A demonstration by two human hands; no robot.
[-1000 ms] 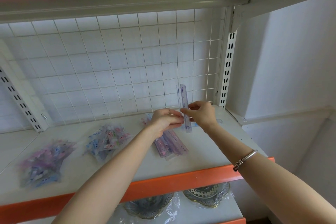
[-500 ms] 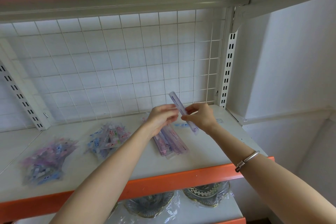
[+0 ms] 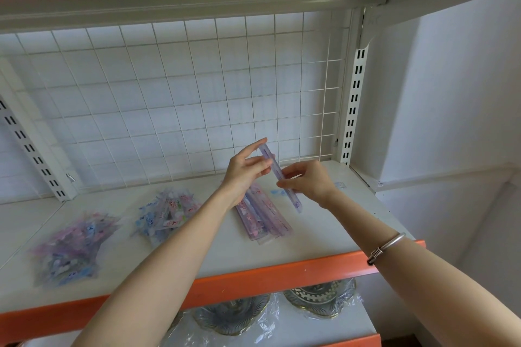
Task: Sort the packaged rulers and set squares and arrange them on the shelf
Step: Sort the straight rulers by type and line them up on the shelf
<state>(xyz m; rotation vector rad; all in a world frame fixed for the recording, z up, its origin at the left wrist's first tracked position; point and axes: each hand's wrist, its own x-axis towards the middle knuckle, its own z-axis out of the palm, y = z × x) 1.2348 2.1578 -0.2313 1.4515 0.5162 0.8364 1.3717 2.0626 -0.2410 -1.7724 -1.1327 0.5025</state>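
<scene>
A purple packaged ruler is held tilted above the white shelf, its top end leaning to the back left. My right hand pinches its middle. My left hand touches its upper end with straight fingers. Under the hands lies a small stack of packaged rulers in pink and purple. Two heaps of small packaged set squares lie further left, one in the middle and one near the left edge.
A white wire grid backs the shelf, with slotted uprights at the right and left. An orange strip lines the shelf's front edge. Wrapped glass dishes sit on the shelf below. A white wall stands to the right.
The ruler has tipped from nearly upright to slanting, its top going back-left and its lower end coming forward-right. My left hand's fingers have straightened and moved up to the ruler's upper end.
</scene>
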